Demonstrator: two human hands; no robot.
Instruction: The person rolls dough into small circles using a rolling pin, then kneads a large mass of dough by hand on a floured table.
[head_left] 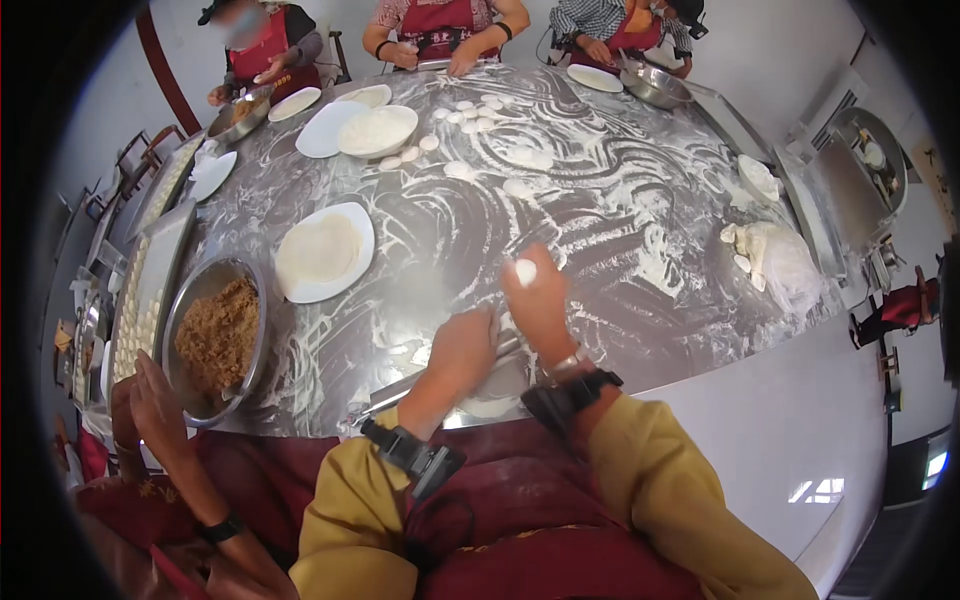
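Observation:
In the head view my right hand (540, 310) is closed over the floured table, with a small white piece of dough (526, 271) showing at its fingers. My left hand (462, 352) is just left of it, palm down over a shiny metal rod (512, 346) that looks like a rolling pin. Its fingers are blurred, so their grip does not show. A pale, flat round shape (487, 406) lies near the table edge below the rod, partly hidden by my forearms. Left of my hands, a white plate (362, 226) bears a stack of flat dough wrappers (318, 250).
A steel bowl (262, 352) of brown filling stands at left, beside a co-worker's hands (155, 405) and a tray of small dumplings (135, 325). Bagged dough (780, 265) lies at right. Dough pieces (470, 115) and a white bowl (378, 133) sit farther back, before three people.

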